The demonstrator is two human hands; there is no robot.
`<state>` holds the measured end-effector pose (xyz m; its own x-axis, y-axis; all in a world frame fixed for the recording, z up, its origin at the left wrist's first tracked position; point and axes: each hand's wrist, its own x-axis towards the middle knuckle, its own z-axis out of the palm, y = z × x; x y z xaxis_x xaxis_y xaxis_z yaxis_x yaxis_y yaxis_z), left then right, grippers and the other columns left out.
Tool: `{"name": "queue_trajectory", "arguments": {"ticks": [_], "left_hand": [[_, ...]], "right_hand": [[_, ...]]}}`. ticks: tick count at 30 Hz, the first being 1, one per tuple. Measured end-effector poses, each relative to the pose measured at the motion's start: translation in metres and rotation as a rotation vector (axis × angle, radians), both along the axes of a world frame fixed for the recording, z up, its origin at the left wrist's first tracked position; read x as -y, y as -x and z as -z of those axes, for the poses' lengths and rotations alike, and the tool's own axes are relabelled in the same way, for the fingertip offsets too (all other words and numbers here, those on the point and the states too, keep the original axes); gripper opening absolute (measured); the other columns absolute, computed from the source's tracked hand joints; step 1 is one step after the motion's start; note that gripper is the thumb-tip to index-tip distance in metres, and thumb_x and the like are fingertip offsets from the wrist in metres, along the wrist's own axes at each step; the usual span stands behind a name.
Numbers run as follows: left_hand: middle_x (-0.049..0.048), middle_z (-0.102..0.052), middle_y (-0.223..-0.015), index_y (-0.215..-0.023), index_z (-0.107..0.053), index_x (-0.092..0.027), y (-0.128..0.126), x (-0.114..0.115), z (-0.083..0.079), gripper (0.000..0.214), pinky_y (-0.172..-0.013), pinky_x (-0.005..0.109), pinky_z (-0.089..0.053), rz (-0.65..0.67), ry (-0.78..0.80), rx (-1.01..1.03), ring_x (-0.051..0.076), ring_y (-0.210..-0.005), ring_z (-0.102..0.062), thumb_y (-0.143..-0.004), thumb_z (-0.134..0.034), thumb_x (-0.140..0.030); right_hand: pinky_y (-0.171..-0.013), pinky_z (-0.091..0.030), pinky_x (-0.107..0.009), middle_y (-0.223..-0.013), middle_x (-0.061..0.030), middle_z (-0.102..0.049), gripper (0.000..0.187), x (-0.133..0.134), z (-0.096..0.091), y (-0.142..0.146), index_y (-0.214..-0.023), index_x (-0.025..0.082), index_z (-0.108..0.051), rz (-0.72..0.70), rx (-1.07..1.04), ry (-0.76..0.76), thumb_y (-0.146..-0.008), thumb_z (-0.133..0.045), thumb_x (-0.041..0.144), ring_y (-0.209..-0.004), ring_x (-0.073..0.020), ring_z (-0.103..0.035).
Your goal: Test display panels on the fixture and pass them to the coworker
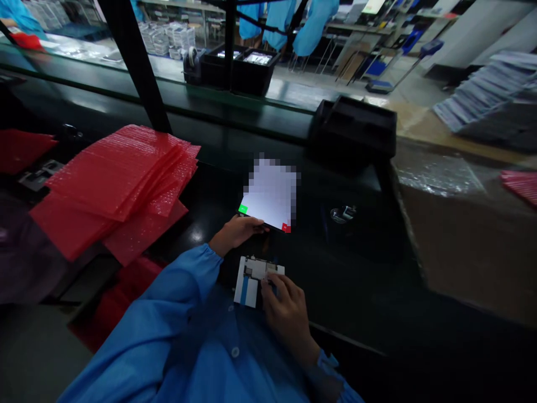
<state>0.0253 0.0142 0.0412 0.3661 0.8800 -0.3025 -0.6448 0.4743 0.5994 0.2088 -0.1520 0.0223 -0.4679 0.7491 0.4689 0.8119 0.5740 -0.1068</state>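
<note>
Held at its near edge by my left hand [240, 232] is a lit display panel [268, 204], tilted up. It glows white, with a green patch at its left corner and a red one at its right; its upper part is pixelated. Below it, close to my body, lies an opened flat device [248, 294] with a circuit board [257, 268] along its top and a blue strip down its left side. My right hand [287, 308] rests over the device's right side, thumb and fingers pinched at the board. Whatever is between those fingertips is too small to make out.
Red bubble-wrap pouches [117, 173] are piled on the left. Black trays [356, 126] stand at the back right, and a small shiny metallic item [344, 214] lies on the dark table [356, 268]. A black post [134, 61] slants up beyond the pouches.
</note>
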Motion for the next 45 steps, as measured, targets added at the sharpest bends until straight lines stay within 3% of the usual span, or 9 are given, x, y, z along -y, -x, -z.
{"name": "queue_trajectory", "arguments": {"ticks": [12,15,19,23,27,30,34,37,45], "left_hand": [[0.0054,-0.075,-0.083,-0.080,-0.074,-0.014,0.001,-0.003,0.010,0.025,-0.075,0.036,-0.051,-0.041,-0.044,0.040,0.020,-0.077,-0.066,-0.063,-0.074,0.004],[0.0056,-0.074,-0.078,-0.076,-0.073,-0.013,0.000,-0.004,0.013,0.023,-0.075,0.036,-0.052,-0.044,-0.046,0.056,0.020,-0.074,-0.067,-0.061,-0.075,0.004],[0.0078,-0.074,-0.076,-0.072,-0.072,-0.010,-0.002,0.000,0.008,0.019,-0.086,0.041,-0.053,0.006,-0.070,0.074,0.022,-0.078,-0.070,-0.059,-0.079,0.001],[0.0097,-0.076,-0.082,-0.088,-0.073,-0.010,0.007,0.010,-0.008,0.039,-0.091,0.046,-0.051,0.079,-0.157,0.090,0.026,-0.082,-0.072,-0.052,-0.089,-0.007],[0.0141,-0.077,-0.096,-0.105,-0.071,-0.014,0.036,-0.001,-0.025,0.058,-0.089,0.047,-0.051,0.219,-0.260,0.104,0.032,-0.091,-0.073,-0.057,-0.094,-0.035],[0.0107,-0.076,-0.090,-0.099,-0.070,-0.016,0.044,-0.033,-0.031,0.049,-0.081,0.037,-0.052,0.126,-0.137,-0.051,0.026,-0.083,-0.071,-0.072,-0.083,-0.055],[0.0021,-0.065,-0.069,-0.085,-0.066,-0.017,0.024,-0.073,-0.020,0.046,-0.067,0.029,-0.047,-0.019,-0.040,-0.190,0.018,-0.065,-0.063,-0.072,-0.081,-0.058],[-0.0027,-0.051,-0.058,-0.080,-0.063,-0.018,0.012,-0.084,-0.001,0.047,-0.057,0.027,-0.039,0.070,-0.070,-0.156,0.013,-0.053,-0.050,-0.076,-0.074,-0.064],[-0.0001,-0.045,-0.051,-0.080,-0.069,-0.019,0.024,-0.089,0.043,0.045,-0.052,0.029,-0.030,0.307,-0.136,0.011,0.012,-0.044,-0.033,-0.079,-0.058,-0.063]], "right_hand": [[-0.088,-0.047,-0.039,-0.111,-0.0099,-0.073,0.025,-0.007,0.000,-0.003,-0.108,0.020,-0.073,-0.121,-0.042,-0.040,-0.098,-0.051,0.014,-0.109,-0.0261,-0.061],[-0.087,-0.050,-0.040,-0.109,-0.0099,-0.071,0.022,-0.030,-0.009,-0.010,-0.108,0.023,-0.071,-0.018,-0.361,0.083,-0.100,-0.051,0.025,-0.103,-0.0255,-0.063],[-0.068,-0.053,-0.036,-0.094,-0.0046,-0.068,0.039,-0.095,-0.034,-0.007,-0.116,0.022,-0.065,0.345,-1.008,0.448,-0.084,-0.070,0.044,-0.079,-0.0227,-0.064],[-0.064,-0.053,-0.034,-0.081,-0.0010,-0.069,0.043,-0.154,-0.055,0.000,-0.099,0.022,-0.066,0.265,-1.402,0.742,-0.067,-0.075,0.050,-0.072,-0.0225,-0.064],[-0.069,-0.054,-0.034,-0.081,-0.0011,-0.069,0.030,-0.181,-0.067,0.000,-0.084,0.024,-0.066,0.203,-1.425,0.598,-0.066,-0.072,0.048,-0.077,-0.0224,-0.065],[-0.070,-0.053,-0.035,-0.082,-0.0019,-0.069,0.030,-0.191,-0.070,0.007,-0.088,0.023,-0.069,0.140,-1.381,0.546,-0.070,-0.071,0.047,-0.076,-0.0225,-0.064],[-0.071,-0.051,-0.034,-0.085,-0.0038,-0.068,0.042,-0.200,-0.064,0.022,-0.100,0.021,-0.071,0.077,-1.276,0.461,-0.084,-0.059,0.058,-0.077,-0.0210,-0.060],[-0.069,-0.049,-0.033,-0.088,-0.0042,-0.065,0.047,-0.203,-0.050,0.022,-0.105,0.020,-0.071,0.082,-1.183,0.433,-0.077,-0.071,0.057,-0.073,-0.0189,-0.054],[-0.063,-0.051,-0.033,-0.080,-0.0074,-0.070,0.059,-0.194,-0.032,0.008,-0.101,0.017,-0.076,-0.033,-1.088,0.907,-0.084,-0.060,0.071,-0.070,-0.0204,-0.063]]}}
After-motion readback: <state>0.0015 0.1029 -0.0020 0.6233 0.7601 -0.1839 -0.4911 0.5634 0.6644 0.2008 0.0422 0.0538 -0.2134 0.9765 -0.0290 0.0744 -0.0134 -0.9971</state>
